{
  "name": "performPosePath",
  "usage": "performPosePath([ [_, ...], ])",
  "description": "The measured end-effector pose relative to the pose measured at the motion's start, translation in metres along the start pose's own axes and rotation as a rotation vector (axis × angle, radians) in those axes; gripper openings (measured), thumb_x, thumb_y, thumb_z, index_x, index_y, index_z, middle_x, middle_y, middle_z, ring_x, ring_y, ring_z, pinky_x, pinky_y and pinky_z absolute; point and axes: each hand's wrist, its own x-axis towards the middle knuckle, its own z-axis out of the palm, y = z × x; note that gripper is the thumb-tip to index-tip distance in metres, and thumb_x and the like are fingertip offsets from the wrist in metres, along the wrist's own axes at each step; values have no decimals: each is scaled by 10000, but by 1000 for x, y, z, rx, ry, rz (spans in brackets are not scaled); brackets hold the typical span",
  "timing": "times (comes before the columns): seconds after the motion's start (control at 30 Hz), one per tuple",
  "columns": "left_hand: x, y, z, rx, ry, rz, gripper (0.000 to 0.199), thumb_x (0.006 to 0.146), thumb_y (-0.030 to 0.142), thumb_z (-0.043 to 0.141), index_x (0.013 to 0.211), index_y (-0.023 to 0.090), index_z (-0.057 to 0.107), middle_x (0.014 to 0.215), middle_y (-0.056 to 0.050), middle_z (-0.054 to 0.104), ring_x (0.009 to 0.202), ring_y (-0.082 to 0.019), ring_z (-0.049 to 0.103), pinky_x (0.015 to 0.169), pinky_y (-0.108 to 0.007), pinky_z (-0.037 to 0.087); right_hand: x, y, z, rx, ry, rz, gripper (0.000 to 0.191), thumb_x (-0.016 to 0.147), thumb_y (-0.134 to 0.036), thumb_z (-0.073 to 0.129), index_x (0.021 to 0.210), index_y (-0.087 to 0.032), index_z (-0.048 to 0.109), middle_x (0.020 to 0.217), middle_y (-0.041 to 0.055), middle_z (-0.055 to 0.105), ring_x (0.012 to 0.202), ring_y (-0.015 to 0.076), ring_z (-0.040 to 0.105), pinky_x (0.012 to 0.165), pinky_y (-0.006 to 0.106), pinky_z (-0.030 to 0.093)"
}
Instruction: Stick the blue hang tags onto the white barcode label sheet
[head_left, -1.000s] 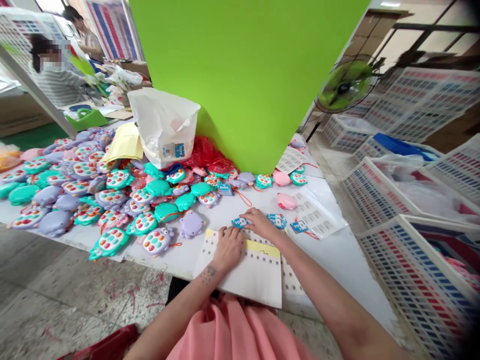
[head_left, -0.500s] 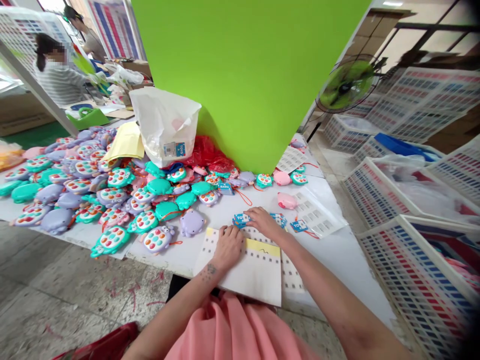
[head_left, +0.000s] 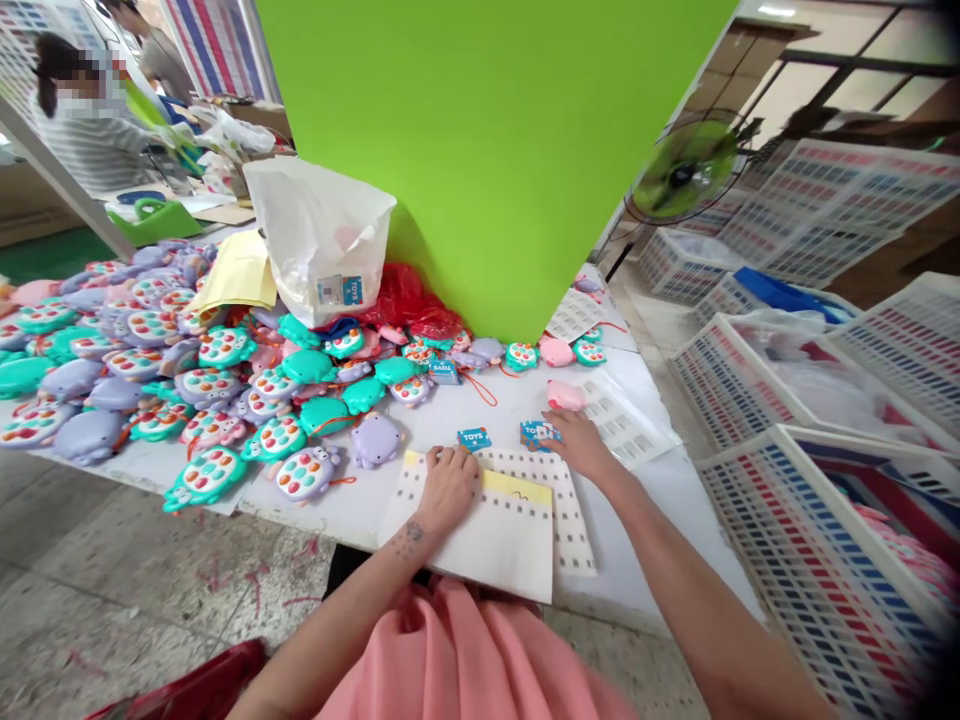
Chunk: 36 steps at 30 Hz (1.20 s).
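My left hand (head_left: 450, 488) rests on a white sticker sheet (head_left: 487, 545) with a yellow band and rows of small dark squares. Its fingers are bent and close together at the sheet's top edge, and whatever is under the fingertips is hidden. Just beyond them lies a blue TOYS card (head_left: 474, 438). To the right, my right hand (head_left: 581, 447) closes its fingers on blue cards (head_left: 534, 432) at the table surface. A second sticker sheet (head_left: 574, 520) lies partly under the first. A pink toy (head_left: 565, 395) sits just beyond my right hand.
Teal, purple and pink pop-button toys (head_left: 210, 385) are heaped on the left of the table. A white bag (head_left: 319, 240) and red plastic (head_left: 412, 305) stand before a green panel (head_left: 487, 150). White crates (head_left: 795, 560) and a fan (head_left: 682, 175) are right; people (head_left: 90, 140) sit far left.
My right hand has moved right, away from my left hand, with blue cards under its fingers. One blue card now lies apart beyond my left hand, which stays on the sheet.
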Motion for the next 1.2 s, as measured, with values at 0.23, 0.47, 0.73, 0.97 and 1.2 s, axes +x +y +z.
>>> performPosePath([
  [0.23, 3, 0, -3, 0, -42, -27, 104, 865, 192, 441, 848, 181, 543, 858, -52, 574, 859, -217, 492, 877, -405, 301, -16, -99, 25, 541, -34, 6, 287, 808, -196, 541, 1094, -192, 563, 847, 27, 602, 766, 153, 577, 730, 281, 448],
  [0.47, 5, -14, -21, 75, -120, -43, 154, 892, 188, 413, 902, 173, 566, 852, -61, 616, 871, -238, 523, 919, -483, 239, -29, -119, 60, 588, -17, 68, 340, 758, -91, 523, 1085, -182, 535, 781, -4, 559, 761, 148, 556, 766, 293, 440],
  [0.73, 1, -25, -21, 27, -191, -141, 237, 919, 214, 364, 828, 169, 578, 837, -69, 633, 845, -241, 543, 785, -422, 273, -43, -132, 54, 257, 58, -23, 334, 852, -127, 457, 1156, -171, 588, 956, 90, 532, 912, 203, 520, 846, 327, 441],
  [0.97, 1, -24, -16, 12, -178, -190, 265, 926, 225, 339, 814, 173, 574, 832, -66, 631, 830, -231, 536, 746, -394, 261, -56, -138, 53, 64, 97, -106, 362, 863, -90, 435, 1187, -185, 564, 970, 95, 575, 905, 215, 501, 837, 336, 431],
  [1.2, -1, -22, -15, 23, -166, -194, 261, 923, 218, 328, 831, 176, 569, 822, -67, 612, 823, -229, 515, 751, -404, 268, -45, -141, 55, 222, 153, -22, 141, 867, -162, 477, 859, -199, 613, 859, 53, 606, 859, 196, 530, 790, 315, 410],
])
